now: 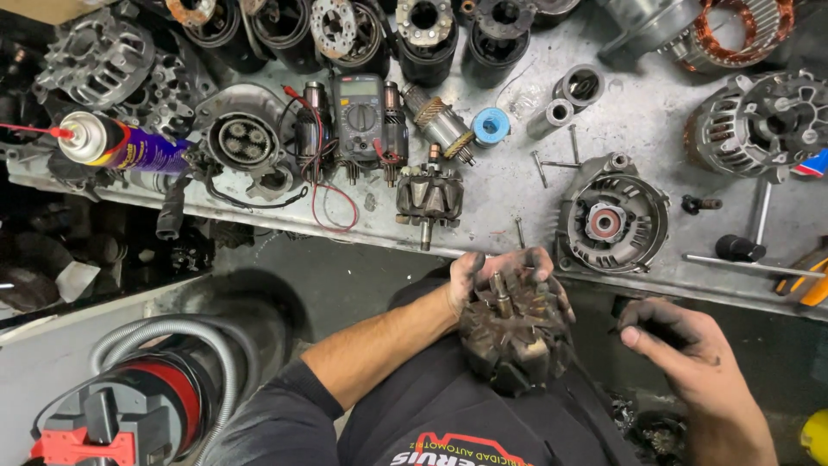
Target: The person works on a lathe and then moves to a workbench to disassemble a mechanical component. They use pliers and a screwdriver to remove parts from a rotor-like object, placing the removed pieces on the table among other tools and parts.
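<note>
My left hand (479, 278) grips a dirty claw-pole alternator rotor (515, 335) from behind, its shaft pointing up, held in front of my chest just below the bench edge. My right hand (677, 345), blackened with grease, hovers a little to the right of the rotor with fingers curled around a small dark object that I cannot make out. A second rotor (429, 200) lies on the bench above my left hand. An open alternator housing (614, 222) with a red centre sits on the bench above my right hand.
The grey metal bench (509, 177) carries a multimeter (359, 114) with red leads, a spray can (121, 145), a blue tape roll (491, 126), long bolts (552, 164), several alternator housings and starter parts. A vacuum with a grey hose (164, 380) stands at lower left.
</note>
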